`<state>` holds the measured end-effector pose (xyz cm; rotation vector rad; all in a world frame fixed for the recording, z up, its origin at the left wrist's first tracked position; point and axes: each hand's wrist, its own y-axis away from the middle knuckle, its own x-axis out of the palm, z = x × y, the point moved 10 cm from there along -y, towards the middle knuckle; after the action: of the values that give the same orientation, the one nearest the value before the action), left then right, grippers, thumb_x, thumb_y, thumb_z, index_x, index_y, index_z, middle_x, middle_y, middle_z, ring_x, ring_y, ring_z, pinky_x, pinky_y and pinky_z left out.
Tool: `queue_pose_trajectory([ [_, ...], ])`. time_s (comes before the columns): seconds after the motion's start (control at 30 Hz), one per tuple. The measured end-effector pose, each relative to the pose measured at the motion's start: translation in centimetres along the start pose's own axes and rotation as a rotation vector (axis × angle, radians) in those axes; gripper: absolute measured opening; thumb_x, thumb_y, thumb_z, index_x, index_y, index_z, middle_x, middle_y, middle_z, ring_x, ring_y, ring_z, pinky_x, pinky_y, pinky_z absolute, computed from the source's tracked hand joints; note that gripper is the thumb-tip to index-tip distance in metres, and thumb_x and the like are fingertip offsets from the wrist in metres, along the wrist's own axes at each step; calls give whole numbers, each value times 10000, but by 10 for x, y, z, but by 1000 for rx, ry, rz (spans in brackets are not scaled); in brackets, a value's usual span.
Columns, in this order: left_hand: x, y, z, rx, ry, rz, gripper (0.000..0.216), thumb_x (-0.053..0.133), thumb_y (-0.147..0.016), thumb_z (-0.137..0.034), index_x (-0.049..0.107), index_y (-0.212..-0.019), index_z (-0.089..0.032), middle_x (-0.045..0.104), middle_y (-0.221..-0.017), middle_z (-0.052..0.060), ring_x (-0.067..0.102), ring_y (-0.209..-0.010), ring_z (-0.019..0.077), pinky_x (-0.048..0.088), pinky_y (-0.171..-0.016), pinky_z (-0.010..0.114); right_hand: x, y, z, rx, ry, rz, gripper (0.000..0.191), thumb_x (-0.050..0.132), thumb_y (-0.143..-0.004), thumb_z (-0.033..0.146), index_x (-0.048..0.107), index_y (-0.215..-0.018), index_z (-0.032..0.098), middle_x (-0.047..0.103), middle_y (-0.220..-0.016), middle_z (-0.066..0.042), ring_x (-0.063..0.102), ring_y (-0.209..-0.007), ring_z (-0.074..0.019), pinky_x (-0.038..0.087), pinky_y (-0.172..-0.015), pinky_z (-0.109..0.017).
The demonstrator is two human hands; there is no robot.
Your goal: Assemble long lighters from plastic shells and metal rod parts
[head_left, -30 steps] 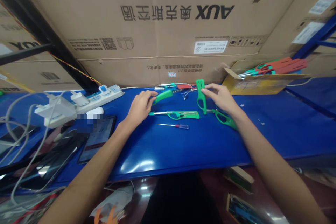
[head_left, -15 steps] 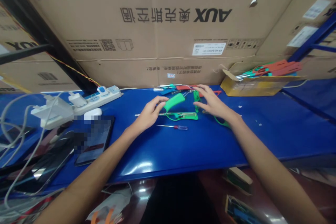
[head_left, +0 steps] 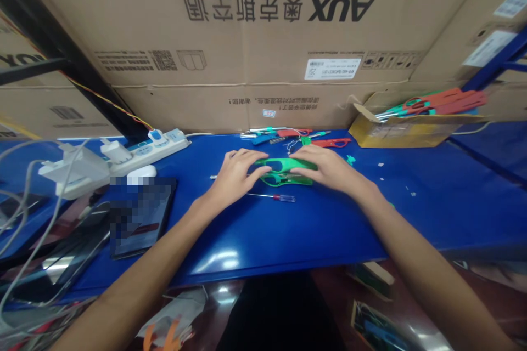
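Observation:
Both hands are at a green long-necked lighter body on the blue table. My left hand (head_left: 239, 176) has its thumb and fingers around the left part of a green plastic half shell (head_left: 302, 163). From the other side, my right hand (head_left: 329, 167) pinches the shell's right part. Directly below it lies the matching green lighter half (head_left: 284, 180), with a metal tube (head_left: 213, 177) sticking out left past my left hand. Fingers cover much of both halves, so I cannot tell whether they touch. A screwdriver (head_left: 284, 198) with a clear purple handle lies just in front.
Red, blue and green lighter parts (head_left: 288, 134) lie behind my hands. A cardboard box (head_left: 411, 134) of lighters stands back right. On the left are a power strip (head_left: 164, 145) with chargers, a white case (head_left: 141, 175) and a phone-like device (head_left: 144, 230). Small green bits (head_left: 351, 159) lie right.
My right hand has come down and left, and the green half shell from beneath it is now over the other half. My left hand has turned inward onto the shell. The view shifted slightly.

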<state>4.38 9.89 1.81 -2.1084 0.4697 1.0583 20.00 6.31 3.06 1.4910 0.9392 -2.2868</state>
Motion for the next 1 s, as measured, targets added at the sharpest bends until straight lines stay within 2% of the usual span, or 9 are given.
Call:
queue_pose_trajectory([
  [0.1,2,2,6,72,-136,86,248,520,-1043,-374,692,-1174,-253,735,-1207,51,612,-1075,239,357,-1002,449,4,3,-12,74,-59,63,324,599,-983,473,708,-1169,232,707,-1088,-77,648,-1008,-255,518,-897,-415],
  [0.23,13,6,13,126,-219,188,221,535,-1036,-329,719,-1143,-269,738,-1171,31,587,-1038,238,324,-994,442,18,3,-11,92,-54,138,319,608,-978,470,690,-1151,216,693,-1095,-86,627,-1024,-259,500,-901,-417],
  [0.4,13,6,17,90,-226,161,232,526,-1039,-331,721,-1140,-256,740,-1148,38,583,-1016,240,337,-970,438,22,2,-4,67,-80,136,273,625,-970,442,674,-1083,199,655,-1171,-99,605,-1084,-263,472,-950,-418],
  [0.7,18,9,12,119,-238,251,286,490,-1050,-387,721,-1126,-235,711,-1181,58,592,-1066,245,353,-998,439,34,4,-10,122,-93,211,257,641,-959,435,660,-1069,204,669,-1089,-79,614,-997,-249,481,-872,-397],
  [1.0,20,8,17,98,-228,244,314,462,-1053,-356,748,-1100,-234,713,-1148,66,603,-1040,244,389,-962,427,35,2,-7,105,-76,198,309,577,-1000,464,691,-1149,218,694,-1126,-86,634,-1036,-259,489,-887,-417],
])
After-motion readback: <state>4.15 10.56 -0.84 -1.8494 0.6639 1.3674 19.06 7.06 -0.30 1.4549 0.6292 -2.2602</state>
